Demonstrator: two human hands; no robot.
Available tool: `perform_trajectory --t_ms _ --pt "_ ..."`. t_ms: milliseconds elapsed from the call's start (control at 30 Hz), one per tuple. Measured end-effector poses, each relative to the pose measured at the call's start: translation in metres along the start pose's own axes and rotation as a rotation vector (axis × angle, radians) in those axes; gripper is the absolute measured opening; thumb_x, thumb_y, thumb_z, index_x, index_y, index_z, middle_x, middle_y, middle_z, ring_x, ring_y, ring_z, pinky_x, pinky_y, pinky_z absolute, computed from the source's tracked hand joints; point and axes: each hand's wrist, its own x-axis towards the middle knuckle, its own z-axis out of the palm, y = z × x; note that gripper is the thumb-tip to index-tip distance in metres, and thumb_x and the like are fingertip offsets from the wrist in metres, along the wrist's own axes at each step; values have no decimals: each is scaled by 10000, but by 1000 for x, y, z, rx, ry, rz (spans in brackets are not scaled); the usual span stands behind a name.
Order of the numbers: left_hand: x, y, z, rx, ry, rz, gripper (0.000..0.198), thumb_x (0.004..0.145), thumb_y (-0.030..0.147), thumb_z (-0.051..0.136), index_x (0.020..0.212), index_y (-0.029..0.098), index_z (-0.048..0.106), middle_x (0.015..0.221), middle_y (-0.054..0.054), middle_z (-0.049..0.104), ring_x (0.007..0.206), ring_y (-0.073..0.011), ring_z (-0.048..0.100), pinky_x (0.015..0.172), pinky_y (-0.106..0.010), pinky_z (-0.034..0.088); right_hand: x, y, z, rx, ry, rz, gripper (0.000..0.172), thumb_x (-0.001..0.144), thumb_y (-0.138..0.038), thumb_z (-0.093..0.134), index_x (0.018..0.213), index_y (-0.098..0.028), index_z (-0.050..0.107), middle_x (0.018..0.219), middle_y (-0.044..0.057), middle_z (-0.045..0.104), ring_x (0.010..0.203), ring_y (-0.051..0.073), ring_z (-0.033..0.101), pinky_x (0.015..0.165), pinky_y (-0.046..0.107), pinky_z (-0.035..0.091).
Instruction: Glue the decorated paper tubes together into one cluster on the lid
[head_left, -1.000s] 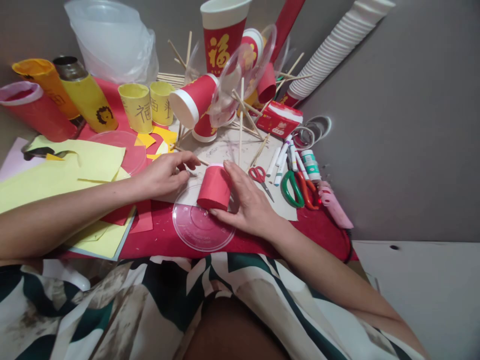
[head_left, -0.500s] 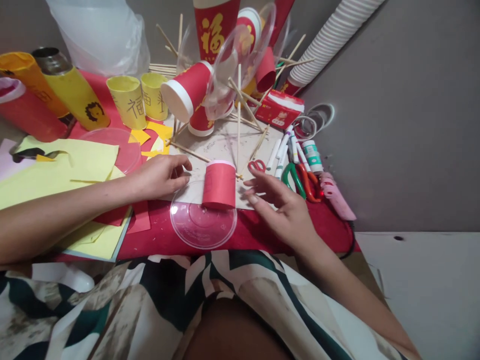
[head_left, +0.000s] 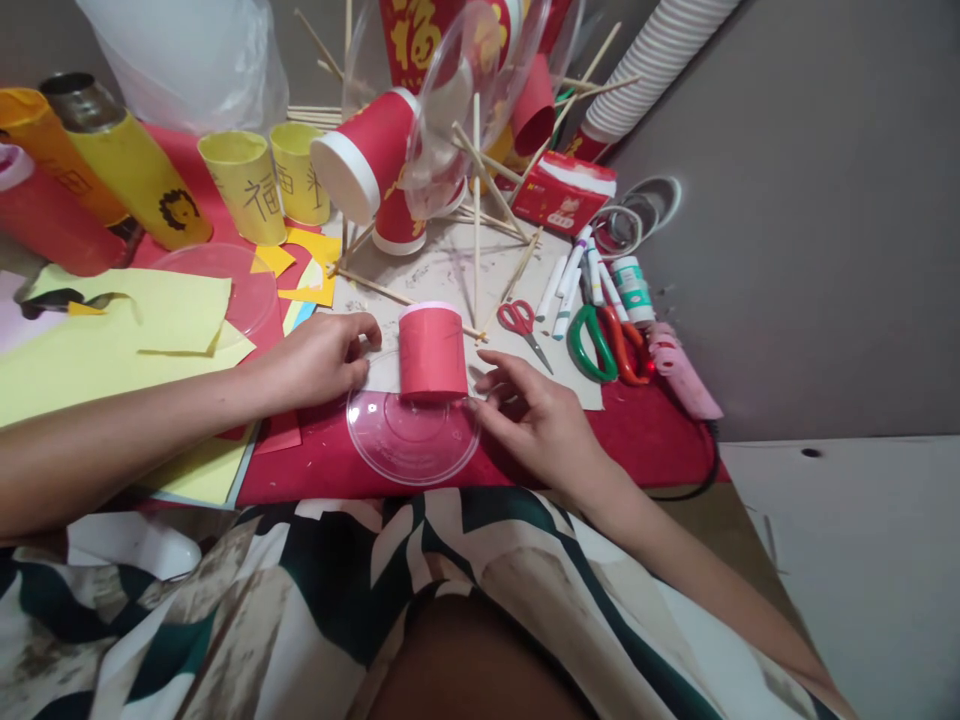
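Note:
A red paper-wrapped cup with a white rim stands between my hands, on the near edge of a clear plastic lid. To its left my left hand rests, fingers loosely curved and thumb apart, holding nothing. My right hand is at the cup's right side, fingers and thumb spread, with its fingertips close to the cup and the lid's edge; whether they touch the lid I cannot tell. Small red-handled scissors lie just beyond my right hand.
Behind is a structure of wooden sticks, red cups and clear lids. Yellow cups and yellow paper are at left. Markers, green-handled scissors and a pink glue gun lie at right.
My right hand has moved away from the small scissors, down and left towards the lid's edge. The left hand stays beside the cup. The whole view has shifted slightly.

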Motion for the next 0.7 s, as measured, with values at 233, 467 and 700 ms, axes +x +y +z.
perform_trajectory --t_ms 233,467,700 --pt "-2 1 6 -63 57 8 235 805 131 597 1023 129 682 764 -30 697 665 -158 629 646 -277 463 5 11 3 -138 54 -89 411 899 -229 624 1307 -179 633 933 61 752 597 141 637 654 330 599" --pt "4 1 -15 -169 255 73 207 869 292 598 979 156 710 905 -52 762 742 -156 646 692 -283 489 8 14 4 -179 59 -147 404 905 -199 592 1305 -176 642 1002 95 771 740 189 705 708 353 616" --pt "35 15 -18 -326 197 329 305 930 364 605 1094 142 736 1091 -57 771 991 -187 699 873 -297 541 7 12 3 -205 41 -124 396 914 -193 588 1304 -174 647 1019 99 772 808 205 730 731 353 622"
